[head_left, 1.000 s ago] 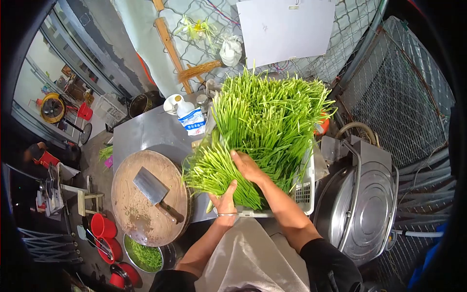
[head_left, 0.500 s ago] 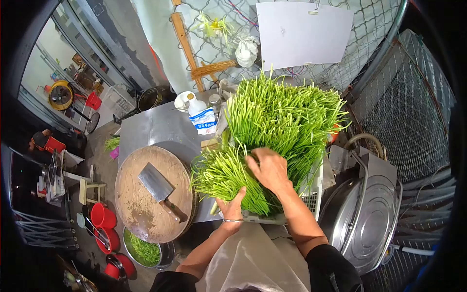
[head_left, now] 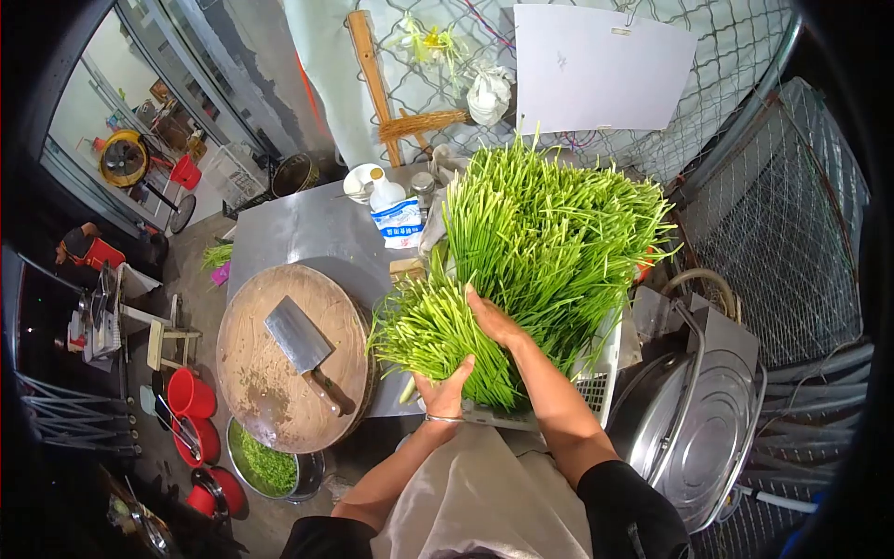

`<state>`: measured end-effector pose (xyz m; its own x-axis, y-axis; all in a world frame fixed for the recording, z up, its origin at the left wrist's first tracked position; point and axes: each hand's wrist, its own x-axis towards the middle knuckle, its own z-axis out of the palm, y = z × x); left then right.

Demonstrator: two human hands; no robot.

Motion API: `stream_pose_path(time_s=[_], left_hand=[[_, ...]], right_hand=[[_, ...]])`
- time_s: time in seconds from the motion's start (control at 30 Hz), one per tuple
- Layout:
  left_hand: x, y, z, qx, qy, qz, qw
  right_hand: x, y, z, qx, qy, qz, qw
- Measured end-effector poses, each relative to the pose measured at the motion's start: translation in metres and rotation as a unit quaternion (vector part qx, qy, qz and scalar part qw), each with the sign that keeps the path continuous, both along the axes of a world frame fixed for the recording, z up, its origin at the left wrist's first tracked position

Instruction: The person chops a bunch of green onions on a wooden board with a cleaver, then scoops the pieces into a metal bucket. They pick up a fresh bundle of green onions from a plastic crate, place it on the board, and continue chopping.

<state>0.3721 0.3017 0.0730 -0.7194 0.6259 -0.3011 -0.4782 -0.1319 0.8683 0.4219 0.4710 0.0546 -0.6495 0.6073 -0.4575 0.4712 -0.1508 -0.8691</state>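
Both hands grasp a bunch of green chives (head_left: 424, 331) beside the round chopping board (head_left: 251, 373). The left hand (head_left: 445, 391) cups it from below, the right hand (head_left: 491, 320) seemingly pressing its far side. A cleaver (head_left: 303, 347) lies on that board.

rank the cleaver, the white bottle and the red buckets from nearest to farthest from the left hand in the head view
1. The cleaver, on the round chopping board, left of the left hand, which grips the green stalks.
2. The white bottle, at the back of the metal table.
3. The red buckets, on the floor at far left.
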Motion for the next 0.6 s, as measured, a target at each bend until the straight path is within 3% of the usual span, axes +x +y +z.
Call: stream_pose_path(time_s=[0.07, 0.1, 0.2, 0.33, 0.4, 0.43, 0.53, 0.6], left_hand=[[-0.003, -0.001, -0.002, 0.006, 0.006, -0.016, 1.000], [-0.004, 0.000, -0.004, 0.005, 0.012, -0.025, 1.000], [-0.002, 0.004, -0.008, 0.002, 0.057, -0.045, 0.997], [-0.003, 0.017, -0.010, 0.022, 0.165, -0.116, 0.979], [-0.002, 0.023, -0.001, 0.030, 0.169, -0.153, 0.973], [-0.004, 0.026, -0.010, -0.010, 0.281, -0.205, 0.938], [0.014, 0.035, -0.006, 0.036, 0.371, -0.170, 0.912], [0.021, 0.042, 0.004, 0.042, 0.538, -0.125, 0.833]], right_hand=[[-0.001, 0.005, -0.006, -0.040, 0.003, 0.052, 0.998], [-0.007, 0.004, -0.011, -0.031, -0.017, 0.028, 0.999], [0.008, 0.003, -0.010, -0.049, 0.059, 0.052, 0.996], [0.028, -0.015, -0.029, -0.160, 0.171, -0.073, 0.969], [0.036, -0.022, -0.017, -0.173, 0.145, -0.147, 0.963], [0.040, -0.024, -0.014, -0.177, 0.153, -0.176, 0.956], [0.056, -0.024, -0.016, -0.179, 0.189, -0.250, 0.933], [0.069, -0.024, -0.017, -0.174, 0.218, -0.292, 0.915]])
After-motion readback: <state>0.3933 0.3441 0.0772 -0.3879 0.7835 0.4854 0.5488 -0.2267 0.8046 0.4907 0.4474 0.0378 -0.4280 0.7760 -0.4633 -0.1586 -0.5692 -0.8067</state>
